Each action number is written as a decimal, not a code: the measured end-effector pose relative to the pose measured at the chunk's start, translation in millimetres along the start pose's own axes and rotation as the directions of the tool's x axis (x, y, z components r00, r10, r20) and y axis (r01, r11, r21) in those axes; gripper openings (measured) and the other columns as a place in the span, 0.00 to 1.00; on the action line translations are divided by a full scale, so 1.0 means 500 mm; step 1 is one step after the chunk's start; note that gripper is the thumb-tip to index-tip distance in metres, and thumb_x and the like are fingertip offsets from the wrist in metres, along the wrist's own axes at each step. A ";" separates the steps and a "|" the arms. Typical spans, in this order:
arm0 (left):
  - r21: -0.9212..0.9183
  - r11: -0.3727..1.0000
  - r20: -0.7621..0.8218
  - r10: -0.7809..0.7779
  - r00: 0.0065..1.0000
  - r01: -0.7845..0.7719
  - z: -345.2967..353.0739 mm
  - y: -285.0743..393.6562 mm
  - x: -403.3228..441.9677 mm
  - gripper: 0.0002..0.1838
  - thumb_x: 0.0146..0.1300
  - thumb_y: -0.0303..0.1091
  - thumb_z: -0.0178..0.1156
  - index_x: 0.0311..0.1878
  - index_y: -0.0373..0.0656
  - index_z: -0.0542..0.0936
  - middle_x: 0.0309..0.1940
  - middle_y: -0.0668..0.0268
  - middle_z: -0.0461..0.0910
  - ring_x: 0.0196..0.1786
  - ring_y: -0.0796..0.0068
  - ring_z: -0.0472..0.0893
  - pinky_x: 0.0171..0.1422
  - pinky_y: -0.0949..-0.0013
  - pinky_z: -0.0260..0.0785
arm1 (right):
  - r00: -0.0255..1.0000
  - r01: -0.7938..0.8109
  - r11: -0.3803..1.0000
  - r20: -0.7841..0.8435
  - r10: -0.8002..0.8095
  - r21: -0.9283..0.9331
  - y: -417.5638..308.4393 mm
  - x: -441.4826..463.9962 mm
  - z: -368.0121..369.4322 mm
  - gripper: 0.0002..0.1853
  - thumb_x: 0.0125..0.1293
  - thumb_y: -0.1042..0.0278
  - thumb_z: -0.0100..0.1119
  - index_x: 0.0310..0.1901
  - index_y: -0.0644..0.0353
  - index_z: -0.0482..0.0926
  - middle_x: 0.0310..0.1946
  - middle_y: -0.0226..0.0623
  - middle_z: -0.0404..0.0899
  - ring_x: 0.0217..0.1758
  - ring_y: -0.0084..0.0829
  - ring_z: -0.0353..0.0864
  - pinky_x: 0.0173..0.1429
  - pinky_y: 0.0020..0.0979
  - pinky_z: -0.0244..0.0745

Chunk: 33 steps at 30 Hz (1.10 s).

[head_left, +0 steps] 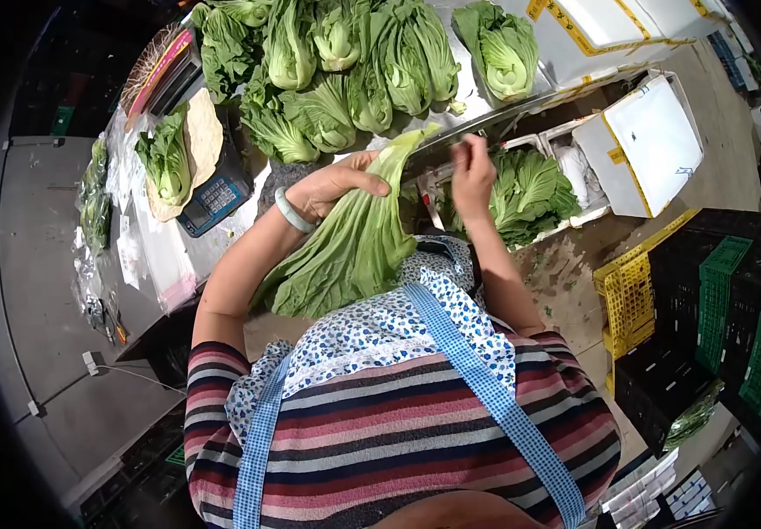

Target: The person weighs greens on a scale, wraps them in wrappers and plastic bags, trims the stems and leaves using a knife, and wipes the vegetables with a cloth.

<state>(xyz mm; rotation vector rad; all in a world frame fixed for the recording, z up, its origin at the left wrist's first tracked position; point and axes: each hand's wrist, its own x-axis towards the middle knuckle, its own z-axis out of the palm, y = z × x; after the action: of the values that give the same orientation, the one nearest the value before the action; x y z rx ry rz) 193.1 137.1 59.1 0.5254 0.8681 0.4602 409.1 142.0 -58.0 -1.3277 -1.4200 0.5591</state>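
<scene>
A leafy green cabbage (349,251) hangs base-up in front of the apron, its leaves spreading down and to the left. My left hand (345,185), with a pale bangle at the wrist, is wrapped round its stem part. To the right of the stem, my right hand (473,169) is raised with its fingers bent; blur hides whether anything is between them. Beneath and beside that hand, more leafy greens (530,198) lie in an open white box. Several heads of greens (323,110) rest on the metal table beyond my hands.
A scale (213,201) holds one head on brown paper at the left. White foam boxes (640,145) with yellow tape stand at the upper right. Yellow (629,300), black and green crates are stacked at the right. Bagged greens (94,198) lie along the left table edge.
</scene>
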 end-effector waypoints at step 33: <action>0.943 0.333 -0.226 0.599 0.768 0.017 -0.107 -0.033 -0.095 0.27 0.41 0.35 0.71 0.46 0.31 0.76 0.37 0.48 0.81 0.42 0.59 0.81 0.49 0.65 0.70 | 0.591 -0.563 0.715 0.806 -0.002 0.414 -0.141 0.065 0.136 0.17 0.67 0.63 0.61 0.52 0.64 0.77 0.30 0.32 0.80 0.25 0.21 0.80 0.25 0.17 0.70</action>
<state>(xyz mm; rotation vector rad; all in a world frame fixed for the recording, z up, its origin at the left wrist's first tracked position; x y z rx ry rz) 125.5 109.8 48.5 1.7316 1.6195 0.4499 325.1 173.7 -7.1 -0.7394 -1.4081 1.8699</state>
